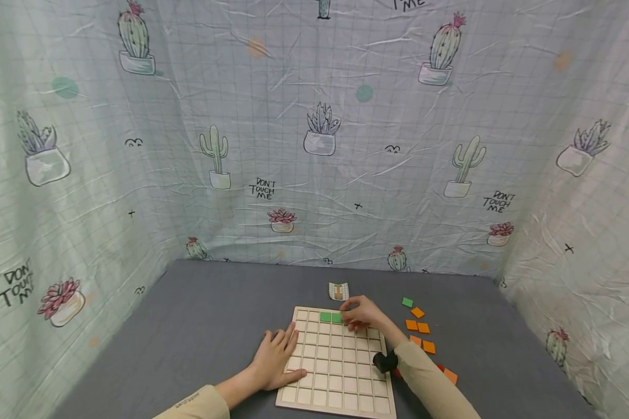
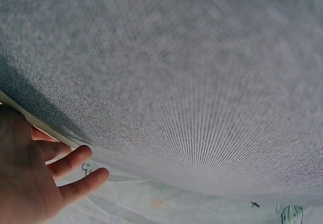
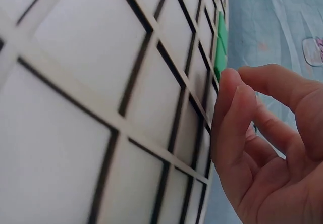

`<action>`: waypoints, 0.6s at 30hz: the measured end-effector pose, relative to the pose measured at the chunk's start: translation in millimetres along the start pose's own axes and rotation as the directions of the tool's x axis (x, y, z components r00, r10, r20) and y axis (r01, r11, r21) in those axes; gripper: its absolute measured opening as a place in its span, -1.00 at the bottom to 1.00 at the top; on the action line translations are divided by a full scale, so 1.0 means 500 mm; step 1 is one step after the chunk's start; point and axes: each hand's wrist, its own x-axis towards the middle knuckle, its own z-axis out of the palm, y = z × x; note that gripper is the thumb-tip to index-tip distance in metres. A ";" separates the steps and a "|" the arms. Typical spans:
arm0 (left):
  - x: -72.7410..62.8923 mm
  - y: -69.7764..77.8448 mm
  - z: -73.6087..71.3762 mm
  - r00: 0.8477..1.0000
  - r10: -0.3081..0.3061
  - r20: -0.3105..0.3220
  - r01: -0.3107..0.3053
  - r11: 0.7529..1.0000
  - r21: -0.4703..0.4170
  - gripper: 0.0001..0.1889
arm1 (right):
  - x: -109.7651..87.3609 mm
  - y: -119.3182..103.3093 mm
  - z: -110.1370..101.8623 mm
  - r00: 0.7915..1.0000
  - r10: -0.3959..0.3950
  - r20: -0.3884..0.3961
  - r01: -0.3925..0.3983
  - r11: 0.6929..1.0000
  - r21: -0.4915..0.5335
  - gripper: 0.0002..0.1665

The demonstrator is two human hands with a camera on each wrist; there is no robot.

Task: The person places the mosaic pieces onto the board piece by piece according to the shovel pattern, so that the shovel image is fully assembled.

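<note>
A pale wooden grid board (image 1: 335, 369) lies on the grey table. Two green square tiles (image 1: 325, 317) sit side by side in its far row. My left hand (image 1: 278, 355) rests on the board's left edge, fingers spread, thumb across the squares; the left wrist view shows part of this hand (image 2: 35, 173) at the rim. Over the far right part of the board is my right hand (image 1: 364, 314), fingers bent. In the right wrist view, the thumb and fingertips of this hand (image 3: 267, 128) come together at the near end of the green tiles (image 3: 220, 47); whether they hold one is hidden.
Right of the board lie one loose green tile (image 1: 407, 302) and several orange tiles (image 1: 423, 327); red ones are partly hidden by the right sleeve. A small printed card (image 1: 338, 291) lies beyond the board. Cactus-print curtains (image 1: 320, 192) surround the table.
</note>
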 end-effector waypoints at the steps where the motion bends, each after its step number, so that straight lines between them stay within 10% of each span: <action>1: 0.000 0.000 0.000 1.000 0.000 0.000 0.000 1.000 0.000 -0.09 | -0.001 0.001 -0.004 1.000 -0.004 -0.009 0.004 1.000 -0.002 -0.70; 18: 0.004 0.000 0.002 1.000 -0.009 -0.003 0.009 1.000 0.012 -0.09 | -0.054 0.021 -0.091 0.991 -0.132 -0.006 0.131 0.990 -0.042 -0.56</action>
